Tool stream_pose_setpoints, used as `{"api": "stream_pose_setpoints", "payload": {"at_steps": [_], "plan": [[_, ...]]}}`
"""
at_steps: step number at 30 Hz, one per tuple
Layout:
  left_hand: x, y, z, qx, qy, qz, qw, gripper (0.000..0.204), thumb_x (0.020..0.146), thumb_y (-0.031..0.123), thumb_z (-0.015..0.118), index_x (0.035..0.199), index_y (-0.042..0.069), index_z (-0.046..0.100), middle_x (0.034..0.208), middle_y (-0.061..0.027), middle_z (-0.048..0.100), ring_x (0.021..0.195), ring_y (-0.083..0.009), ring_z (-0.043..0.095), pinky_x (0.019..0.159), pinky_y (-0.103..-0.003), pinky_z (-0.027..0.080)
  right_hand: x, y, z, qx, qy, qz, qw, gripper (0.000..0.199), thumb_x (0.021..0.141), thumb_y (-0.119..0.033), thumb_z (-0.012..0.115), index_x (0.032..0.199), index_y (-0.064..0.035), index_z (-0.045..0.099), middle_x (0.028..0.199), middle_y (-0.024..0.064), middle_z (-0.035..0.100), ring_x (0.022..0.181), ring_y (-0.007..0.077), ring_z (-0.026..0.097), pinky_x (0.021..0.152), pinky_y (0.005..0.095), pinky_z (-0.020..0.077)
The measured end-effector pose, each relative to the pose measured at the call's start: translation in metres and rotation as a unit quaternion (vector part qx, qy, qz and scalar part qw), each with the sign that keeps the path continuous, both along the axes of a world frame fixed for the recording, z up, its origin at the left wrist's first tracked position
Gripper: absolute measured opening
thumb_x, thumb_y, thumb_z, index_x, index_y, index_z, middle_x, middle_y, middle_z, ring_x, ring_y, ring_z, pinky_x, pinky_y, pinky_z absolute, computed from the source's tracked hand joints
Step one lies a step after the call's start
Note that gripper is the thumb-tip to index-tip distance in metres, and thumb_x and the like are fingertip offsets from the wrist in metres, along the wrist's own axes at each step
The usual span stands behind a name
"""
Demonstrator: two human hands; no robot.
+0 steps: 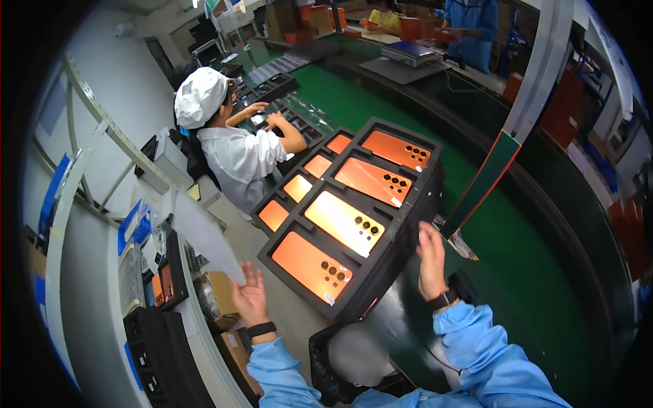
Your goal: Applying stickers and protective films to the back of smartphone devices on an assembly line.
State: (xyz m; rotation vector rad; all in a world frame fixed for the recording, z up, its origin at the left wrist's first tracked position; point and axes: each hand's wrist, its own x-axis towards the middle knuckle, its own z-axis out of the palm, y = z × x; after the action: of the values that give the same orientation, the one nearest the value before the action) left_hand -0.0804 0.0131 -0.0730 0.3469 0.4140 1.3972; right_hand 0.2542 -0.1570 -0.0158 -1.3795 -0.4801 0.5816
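Note:
A black foam tray (408,211) lies across the edge of the green conveyor, with orange phone backs (343,222) set in its slots. A second, narrower black tray (272,204) with orange panels lies against its left side. My right hand (430,262) is raised with flat fingers, touching the tray's right edge. My left hand (250,294) hovers open, palm up, below and left of the tray's near corner, holding nothing. Both arms wear light blue sleeves and black wristbands.
The green conveyor belt (530,272) curves away to the right. A co-worker in a white cap and coat (235,153) works on more black trays at the left. Stacked black trays (153,347) and cardboard boxes (224,292) stand at the lower left. A metal post (524,95) crosses diagonally.

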Motion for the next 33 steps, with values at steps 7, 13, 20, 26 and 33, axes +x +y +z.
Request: {"api": "stream_pose_setpoints", "payload": {"at_steps": [7, 13, 20, 26, 33], "plan": [[0.069, -0.031, -0.104, -0.189, 0.139, -0.010, 0.972, 0.039, 0.092, 0.034, 0.036, 0.111, 0.004, 0.053, 0.112, -0.0102, 0.058, 0.113, -0.0208, 0.048, 0.096, -0.040, 0.036, -0.057, -0.067, -0.119, -0.217, 0.305, 0.086, 0.923, 0.070, 0.085, -0.058, 0.046, 0.136, -0.0141, 0.028, 0.136, 0.0068, 0.033, 0.123, 0.0222, 0.033, 0.094, 0.0483, 0.0288], [0.085, -0.017, -0.151, -0.078, 0.235, -0.036, 0.968, 0.038, 0.093, 0.031, 0.038, 0.111, 0.001, 0.052, 0.106, -0.0119, 0.059, 0.098, -0.0227, 0.057, 0.085, -0.036, 0.046, -0.072, -0.056, -0.128, -0.191, 0.344, 0.114, 0.912, 0.067, 0.085, -0.057, 0.046, 0.135, -0.0149, 0.028, 0.136, 0.0079, 0.033, 0.120, 0.0230, 0.036, 0.093, 0.0468, 0.0314], [0.095, -0.017, -0.163, -0.034, 0.260, -0.060, 0.963, 0.037, 0.094, 0.031, 0.039, 0.111, 0.001, 0.052, 0.106, -0.0116, 0.059, 0.096, -0.0222, 0.057, 0.081, -0.036, 0.048, -0.075, -0.043, -0.126, -0.172, 0.372, 0.057, 0.910, 0.068, 0.083, -0.059, 0.048, 0.132, -0.0160, 0.030, 0.134, 0.0064, 0.033, 0.120, 0.0221, 0.033, 0.092, 0.0476, 0.0313], [0.089, -0.091, -0.168, -0.032, 0.213, -0.060, 0.975, 0.036, 0.095, 0.030, 0.041, 0.112, -0.001, 0.051, 0.107, -0.0113, 0.058, 0.095, -0.0213, 0.058, 0.076, -0.034, 0.051, -0.045, -0.070, -0.125, -0.116, 0.355, 0.027, 0.927, 0.059, 0.088, -0.052, 0.045, 0.126, -0.0076, 0.042, 0.126, 0.0093, 0.047, 0.113, 0.0232, 0.046, 0.096, 0.0376, 0.0362], [0.074, -0.223, -0.149, -0.186, 0.122, -0.251, 0.942, 0.037, 0.092, 0.029, 0.047, 0.119, 0.003, 0.048, 0.114, -0.0108, 0.056, 0.101, -0.0244, 0.055, 0.087, -0.037, 0.046, 0.036, -0.149, -0.176, -0.267, 0.176, 0.036, 0.947, 0.064, 0.086, -0.048, 0.050, 0.116, 0.0089, 0.047, 0.108, 0.0190, 0.058, 0.094, 0.0241, 0.058, 0.080, 0.0324, 0.0476]]}}
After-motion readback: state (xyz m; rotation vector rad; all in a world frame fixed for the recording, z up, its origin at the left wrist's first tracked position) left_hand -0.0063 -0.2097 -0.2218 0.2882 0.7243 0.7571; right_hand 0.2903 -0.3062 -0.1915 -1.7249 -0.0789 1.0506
